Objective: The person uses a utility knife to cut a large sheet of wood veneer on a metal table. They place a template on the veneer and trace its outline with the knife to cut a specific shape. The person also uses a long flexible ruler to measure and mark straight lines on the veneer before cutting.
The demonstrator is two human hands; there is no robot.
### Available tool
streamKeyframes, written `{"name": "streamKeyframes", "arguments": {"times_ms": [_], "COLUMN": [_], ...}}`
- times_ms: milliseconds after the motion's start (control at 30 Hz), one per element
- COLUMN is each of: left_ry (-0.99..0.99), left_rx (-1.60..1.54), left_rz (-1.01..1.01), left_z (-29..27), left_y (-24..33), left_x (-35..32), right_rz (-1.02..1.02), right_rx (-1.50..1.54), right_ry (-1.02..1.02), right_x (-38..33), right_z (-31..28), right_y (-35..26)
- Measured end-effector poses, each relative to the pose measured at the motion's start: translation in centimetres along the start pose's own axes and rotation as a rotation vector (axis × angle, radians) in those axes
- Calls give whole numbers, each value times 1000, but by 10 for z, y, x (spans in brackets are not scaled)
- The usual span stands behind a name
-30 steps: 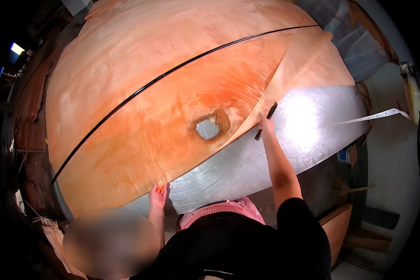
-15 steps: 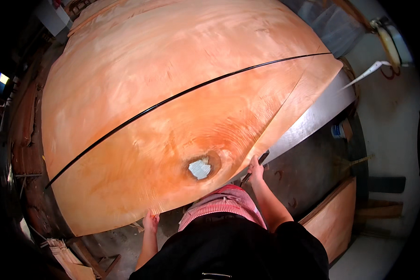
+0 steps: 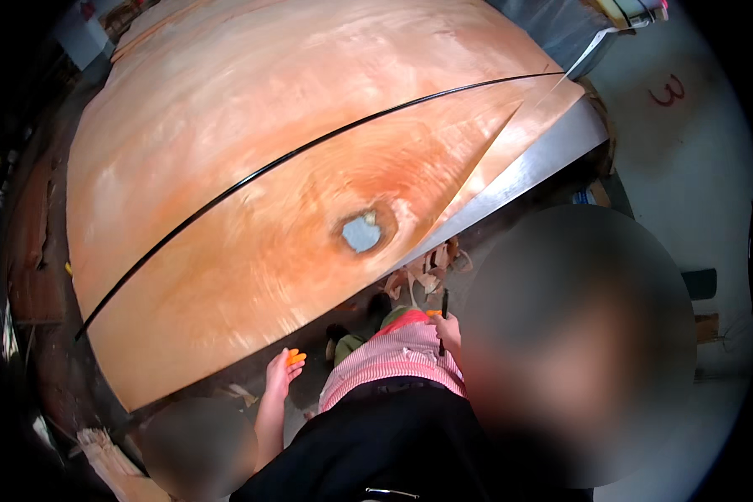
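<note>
My left hand point(image 3: 281, 375) is off the wood sheet, just below its near edge. Its fingers are apart, with orange covers on the fingertips and nothing visible in them. In front of the striped pink cloth at my waist, my right hand point(image 3: 449, 331) is closed around a thin dark stick-like tool point(image 3: 443, 305). Orange shows at that hand's fingertips too. The large thin wood veneer sheet point(image 3: 226, 284) has a ragged hole near its near edge, with a pale surface showing through. A long slit or overlapping fold runs up its right side.
A thin black cord or strip point(image 3: 295, 151) crosses the sheet. A shiny metallic surface point(image 3: 523, 188) shows beyond its right edge. Wood scraps point(image 3: 427, 272) lie under the near edge, and more splintered pieces point(image 3: 109, 456) at lower left. Blurred patches hide the right and lower left.
Both hands have come away from the sheet's near edge. My right hand has drawn back to my waist with the dark tool. The sheet now sits higher in view.
</note>
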State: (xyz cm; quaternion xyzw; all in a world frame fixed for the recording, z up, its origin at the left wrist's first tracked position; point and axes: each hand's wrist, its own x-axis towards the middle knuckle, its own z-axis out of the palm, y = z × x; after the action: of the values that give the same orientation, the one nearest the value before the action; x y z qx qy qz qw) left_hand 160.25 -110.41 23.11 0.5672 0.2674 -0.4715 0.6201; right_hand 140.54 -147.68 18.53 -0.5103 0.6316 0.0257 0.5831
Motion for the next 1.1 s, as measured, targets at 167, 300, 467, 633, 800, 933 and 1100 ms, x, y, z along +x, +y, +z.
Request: {"name": "streamKeyframes", "arguments": {"times_ms": [167, 300, 467, 633, 800, 933, 1100], "left_ry": [113, 239, 353, 344, 363, 411, 432], "left_rx": [167, 157, 166, 480, 729, 761, 784], "left_rz": [107, 112, 182, 213, 163, 114, 176], "left_z": [-25, -54, -77, -101, -90, -111, -126], "left_y": [-45, -103, -194, -304, -366, -413, -405], "left_x": [-21, -47, -102, -148, -205, -210, -229], "right_rz": [-557, -631, -594, -586, -449, -500, -623], "right_rx": [-771, -1192, -1079, -942, -946, -982, -899], "right_ry": [-383, -501, -588, -626, -587, -619, -724], "right_x": [-19, -55, -70, -51, -51, -66, -87], "right_z": [14, 26, 19, -9, -39, -29, 1], "right_y": [38, 30, 51, 125, 173, 172, 168]}}
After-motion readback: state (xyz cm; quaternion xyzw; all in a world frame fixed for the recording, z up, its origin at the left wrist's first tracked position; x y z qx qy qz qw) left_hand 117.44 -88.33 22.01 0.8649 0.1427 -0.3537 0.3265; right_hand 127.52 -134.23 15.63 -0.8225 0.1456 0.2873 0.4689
